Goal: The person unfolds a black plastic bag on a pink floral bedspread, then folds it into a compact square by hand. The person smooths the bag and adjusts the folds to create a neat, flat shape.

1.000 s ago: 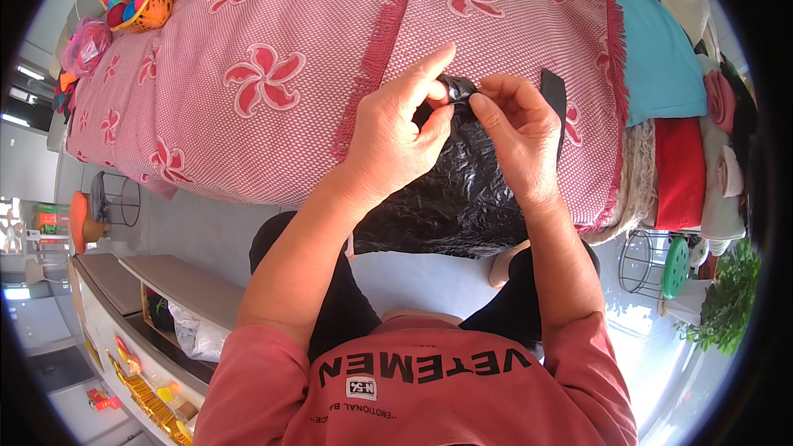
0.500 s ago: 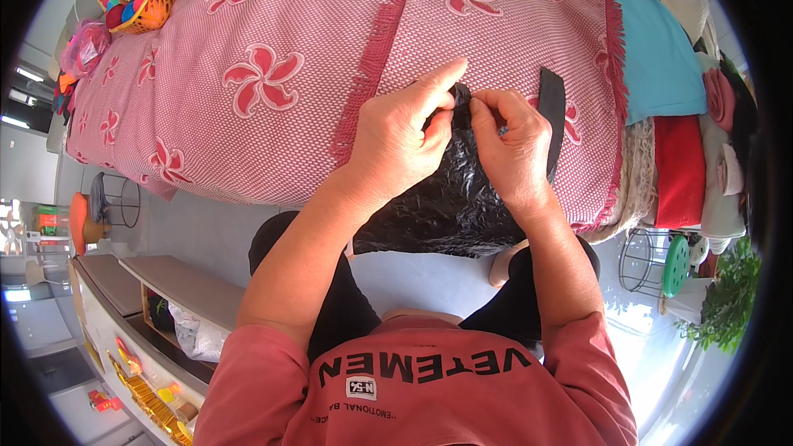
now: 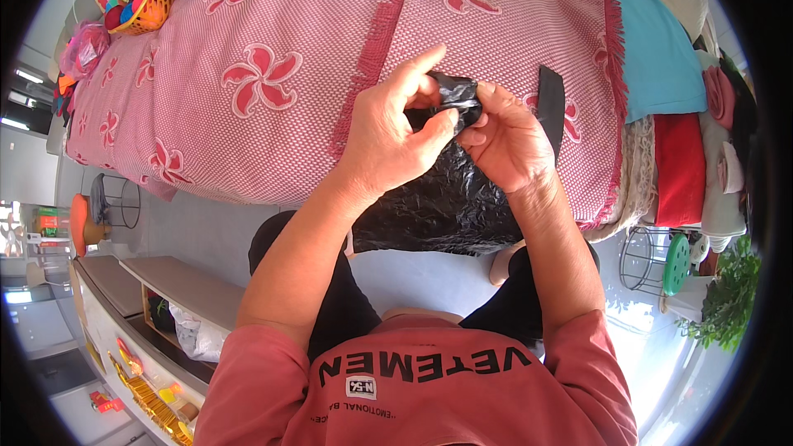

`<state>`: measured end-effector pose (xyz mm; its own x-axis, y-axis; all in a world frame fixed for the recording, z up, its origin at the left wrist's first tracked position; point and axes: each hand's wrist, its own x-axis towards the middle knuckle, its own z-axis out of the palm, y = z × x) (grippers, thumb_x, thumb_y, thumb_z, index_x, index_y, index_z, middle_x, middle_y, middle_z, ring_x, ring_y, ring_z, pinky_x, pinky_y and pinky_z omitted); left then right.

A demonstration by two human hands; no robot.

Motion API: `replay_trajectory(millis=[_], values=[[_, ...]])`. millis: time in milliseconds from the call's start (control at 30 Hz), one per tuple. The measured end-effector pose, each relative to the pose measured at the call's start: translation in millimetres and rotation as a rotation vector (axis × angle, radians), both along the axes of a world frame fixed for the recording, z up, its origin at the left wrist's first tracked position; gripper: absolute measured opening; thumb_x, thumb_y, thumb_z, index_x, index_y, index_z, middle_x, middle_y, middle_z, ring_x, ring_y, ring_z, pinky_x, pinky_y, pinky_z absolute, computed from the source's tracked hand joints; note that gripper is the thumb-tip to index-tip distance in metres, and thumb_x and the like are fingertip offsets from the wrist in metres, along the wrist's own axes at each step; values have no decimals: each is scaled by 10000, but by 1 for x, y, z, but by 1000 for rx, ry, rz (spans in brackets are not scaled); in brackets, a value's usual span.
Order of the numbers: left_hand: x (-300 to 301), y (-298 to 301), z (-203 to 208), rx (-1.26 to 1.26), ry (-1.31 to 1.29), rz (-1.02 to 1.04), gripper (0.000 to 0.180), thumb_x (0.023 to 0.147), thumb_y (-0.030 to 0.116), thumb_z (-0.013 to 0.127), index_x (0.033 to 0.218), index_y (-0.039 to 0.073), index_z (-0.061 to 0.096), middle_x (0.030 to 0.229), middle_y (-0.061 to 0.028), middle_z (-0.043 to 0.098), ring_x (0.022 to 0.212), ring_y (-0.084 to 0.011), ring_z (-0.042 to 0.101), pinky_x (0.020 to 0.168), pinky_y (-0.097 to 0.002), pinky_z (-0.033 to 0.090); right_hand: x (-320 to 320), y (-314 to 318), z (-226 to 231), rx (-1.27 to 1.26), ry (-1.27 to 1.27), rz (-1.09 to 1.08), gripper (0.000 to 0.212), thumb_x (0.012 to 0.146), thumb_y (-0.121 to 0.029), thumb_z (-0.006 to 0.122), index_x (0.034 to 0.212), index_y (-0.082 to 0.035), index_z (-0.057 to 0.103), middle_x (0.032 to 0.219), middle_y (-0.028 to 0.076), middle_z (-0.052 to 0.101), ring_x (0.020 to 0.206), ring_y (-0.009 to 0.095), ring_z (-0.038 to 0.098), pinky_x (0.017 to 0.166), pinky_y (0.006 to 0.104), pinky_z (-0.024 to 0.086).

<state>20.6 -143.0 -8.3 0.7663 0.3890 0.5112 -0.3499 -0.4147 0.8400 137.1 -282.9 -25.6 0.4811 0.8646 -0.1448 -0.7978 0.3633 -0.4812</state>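
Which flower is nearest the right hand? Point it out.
The flower just beyond the right hand, partly hidden by the black strip; the other flowers lie farther off.

Around the left hand and right hand, passage lies over the pink blanket from nine round to one o'clock; a low fringe crosses it at ten, and farther out there a yellow basket blocks the way. The black plastic bag bridges the gap between the hands and fills six o'clock. A dark strip lies at three.
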Motion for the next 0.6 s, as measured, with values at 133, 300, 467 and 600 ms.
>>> replay_trajectory(millis=[133, 300, 467, 600], values=[[-2, 1, 7, -212, 77, -33, 522, 894, 72, 730, 1361, -31, 521, 889, -65, 702, 808, -103, 693, 726, -241, 565, -4, 1, 5, -23, -175, -74, 188, 944, -30, 620, 1133, -29, 620, 950, 29, 635, 750, 85, 557, 652, 220, 468], [-1, 6, 13, -345, 55, -23, 489, 913, 32, 694, 1369, -9, 522, 932, -86, 707, 811, -91, 680, 709, -216, 560, -6, 6, 4, -52, -179, -141, 227, 956, -19, 601, 1181, -22, 626, 962, 38, 665, 752, 74, 553, 641, 215, 469], [5, 29, 17, -548, -24, 47, 461, 908, 26, 693, 1345, -8, 549, 949, -104, 722, 803, -112, 688, 729, -240, 580, -6, 9, -13, -531, -1003, -156, 219, 917, -62, 658, 1125, 0, 631, 888, 77, 695, 713, 118, 595, 654, 266, 503], [12, 49, 21, -678, -56, 116, 347, 914, 15, 675, 1252, -21, 605, 922, -98, 710, 810, -152, 704, 709, -291, 604, -28, 5, -32, -721, -1897, -169, 374, 809, -131, 772, 1096, 28, 592, 872, 145, 623, 791, 279, 659, 695, 365, 538]])
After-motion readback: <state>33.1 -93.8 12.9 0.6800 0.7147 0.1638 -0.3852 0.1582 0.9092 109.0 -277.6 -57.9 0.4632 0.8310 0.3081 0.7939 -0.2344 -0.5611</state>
